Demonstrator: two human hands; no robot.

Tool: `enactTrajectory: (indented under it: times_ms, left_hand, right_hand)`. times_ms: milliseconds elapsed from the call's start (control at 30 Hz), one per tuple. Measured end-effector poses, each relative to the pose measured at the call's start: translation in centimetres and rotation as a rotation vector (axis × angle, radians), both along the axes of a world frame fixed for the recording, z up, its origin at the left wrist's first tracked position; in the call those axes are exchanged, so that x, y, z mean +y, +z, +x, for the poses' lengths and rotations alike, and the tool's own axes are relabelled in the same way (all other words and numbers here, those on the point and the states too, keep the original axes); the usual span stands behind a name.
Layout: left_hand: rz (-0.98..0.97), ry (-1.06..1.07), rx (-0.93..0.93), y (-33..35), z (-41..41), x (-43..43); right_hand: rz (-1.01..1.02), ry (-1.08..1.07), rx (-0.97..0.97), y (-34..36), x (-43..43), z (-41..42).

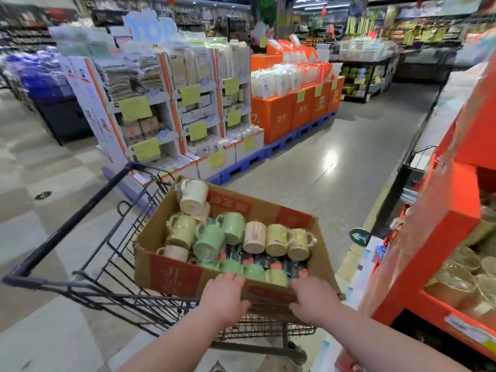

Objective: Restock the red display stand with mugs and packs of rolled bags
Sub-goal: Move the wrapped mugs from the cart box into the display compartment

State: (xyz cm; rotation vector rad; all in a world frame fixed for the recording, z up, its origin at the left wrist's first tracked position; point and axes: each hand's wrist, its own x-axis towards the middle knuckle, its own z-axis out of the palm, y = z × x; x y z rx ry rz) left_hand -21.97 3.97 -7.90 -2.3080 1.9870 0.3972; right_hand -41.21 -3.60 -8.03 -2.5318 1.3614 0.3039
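At the left, a dark metal wire shopping cart is seen on the grey shop floor, and behind its far edge a white cardboard display rack with yellow price tags is stacked with pale packets. A brown cardboard box with red printed panels is carried at the cart's near right corner, with its flaps open. The box is filled with film-wrapped ceramic mugs. A cream one lies at the far left corner, yellow-green and green ones in the middle, and a pink one and two yellow ones toward the right wall. Dark flat packs of rolled bags are partly covered by the mugs along the near side. The near wall of the box is gripped by the left hand, whose fingers are curled over the rim while the thumb is pressed on the outer face. Farther back, orange cartons are lined up on a blue plastic pallet across the aisle. The same near wall is held by the right hand, just beside the right corner, with fingers hooked over the rim and thumb outside. At the right edge, the red display stand is seen close to the cart; its lower shelf is loaded with clear-wrapped rounded wares, too blurred to be named.
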Motion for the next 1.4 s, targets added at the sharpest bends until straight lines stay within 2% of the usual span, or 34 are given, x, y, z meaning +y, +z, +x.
enactTrajectory:
  times_ms: [400, 633, 1033, 1133, 1300, 1400]
  left_hand:
    - [-0.039, 0.048, 0.041, -0.6, 4.8, -2.0]
    - [-0.029, 0.191, 0.057, -0.8, 8.6, -3.1]
    - [0.003, 0.327, 0.079, -0.1, 12.5, -12.2]
    - [-0.061, 0.376, 0.056, 0.4, 13.8, -14.7]
    - [-0.313, 0.497, -0.019, 2.1, 17.0, -18.6]
    - [-0.365, 0.602, -0.04, 3.0, 18.7, -20.5]
  right_hand:
    - [0.007, 0.034, 0.047, -0.6, -4.0, 4.8]
    - [0.083, 0.093, 0.062, -2.2, -8.7, 8.5]
    - [0.182, 0.067, 0.006, -5.1, -19.2, 13.2]
    - [0.202, 0.047, -0.018, -6.1, -21.4, 14.4]
    - [0.25, -0.003, -0.057, -7.5, -24.3, 16.1]
    - [0.277, -0.021, -0.078, -8.3, -25.3, 16.6]
